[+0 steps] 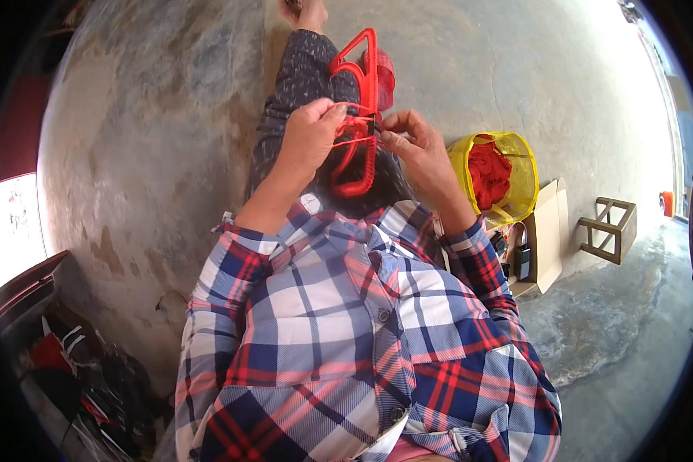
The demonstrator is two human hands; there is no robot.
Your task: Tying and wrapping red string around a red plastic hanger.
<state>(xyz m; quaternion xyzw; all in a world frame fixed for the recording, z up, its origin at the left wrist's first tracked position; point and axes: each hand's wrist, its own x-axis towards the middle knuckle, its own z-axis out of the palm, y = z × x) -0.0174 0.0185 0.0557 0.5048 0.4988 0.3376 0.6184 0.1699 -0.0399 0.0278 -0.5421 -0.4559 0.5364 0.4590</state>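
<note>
Over my lap stands a red frame (pixel 371 69) wrapped closely in cord, with bent side loops and a curved lower end. My left hand (pixel 306 140), at its left side, is closed with thumb and fingers pinching red cord (pixel 350 142), whose strands run across to the frame. Against the frame's right side, the fingertips of my right hand (pixel 420 146) are pinched together. A small dark piece (pixel 373 125) shows at the frame by these fingertips; what exactly they grip is too small to tell. Just beyond sits a rounded red bundle (pixel 386 80), partly behind the frame.
To my right, a yellow see-through basket (pixel 525 173) holds red cord (pixel 489 173). Below it lies an open cardboard box (pixel 548 239) with dark devices inside. A small wooden stool (pixel 610 229) is farther right. Dark clutter (pixel 92 385) lies at lower left. My outstretched leg (pixel 285 100) rests on the concrete floor.
</note>
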